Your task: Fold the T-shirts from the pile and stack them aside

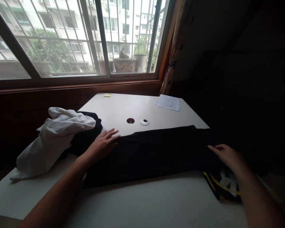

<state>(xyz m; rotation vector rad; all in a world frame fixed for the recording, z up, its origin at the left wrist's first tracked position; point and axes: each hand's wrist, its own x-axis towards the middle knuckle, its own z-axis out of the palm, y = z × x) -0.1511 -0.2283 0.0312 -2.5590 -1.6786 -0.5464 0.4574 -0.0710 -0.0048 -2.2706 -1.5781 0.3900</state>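
A long piece of black clothing (pixel 156 152) lies flat across the white table, its kind unclear in the dim light. At its left end my left hand (pixel 105 142) rests on the fabric, palm down with the fingers spread. My right hand (pixel 225 155) is at the right end, thumb and fingers pinched on the black cloth's edge. Below my right wrist, a folded black garment with yellow stripes and white ties (pixel 223 186) is partly hidden by my forearm. Beside my left hand a white garment (pixel 49 136) sits heaped on dark cloth (pixel 85 136).
On the white table (pixel 142 104) are a cable hole (pixel 130 121) with its round cover (pixel 144 122) beside it, a stack of papers (pixel 168 102) at the back right and a yellow note (pixel 107 95). A barred window (pixel 106 41) and a curtain (pixel 173 53) stand behind.
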